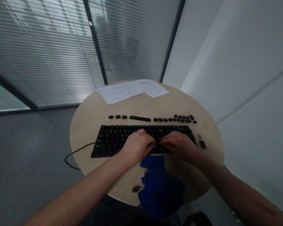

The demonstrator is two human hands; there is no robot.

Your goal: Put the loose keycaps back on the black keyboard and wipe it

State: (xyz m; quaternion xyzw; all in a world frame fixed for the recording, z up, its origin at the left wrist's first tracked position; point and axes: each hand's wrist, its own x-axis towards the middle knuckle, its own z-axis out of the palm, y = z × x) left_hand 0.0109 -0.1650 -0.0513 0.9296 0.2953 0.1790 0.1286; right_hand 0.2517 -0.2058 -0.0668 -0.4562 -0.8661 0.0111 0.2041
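Head view: a black keyboard [113,138] is seen lying across the middle of a round wooden surface [89,125], its cable [82,147] trailing off the left edge; the left hand [138,143] and right hand [179,144] are laid on its near right half, fingertips meeting over the lower rows. Each grip is curled, fingers bent down onto the keys, neither flat nor fully closed; whether a cap is pinched between the fingertips cannot be told, since the knuckles hide it. The keyboard is judged to be stiff, light plastic, likely to slide on the smooth wood unless pressed down; it is best held by its long edges, while single caps are small, smooth and easily dropped, and are best taken by two opposite sides. Loose keycaps [174,118] and a long bar key [139,118] are set in a row just behind; a small tool [202,142] lies by the right end; papers [132,89] lie at the far rim, a blue cloth [155,185] at the near one.
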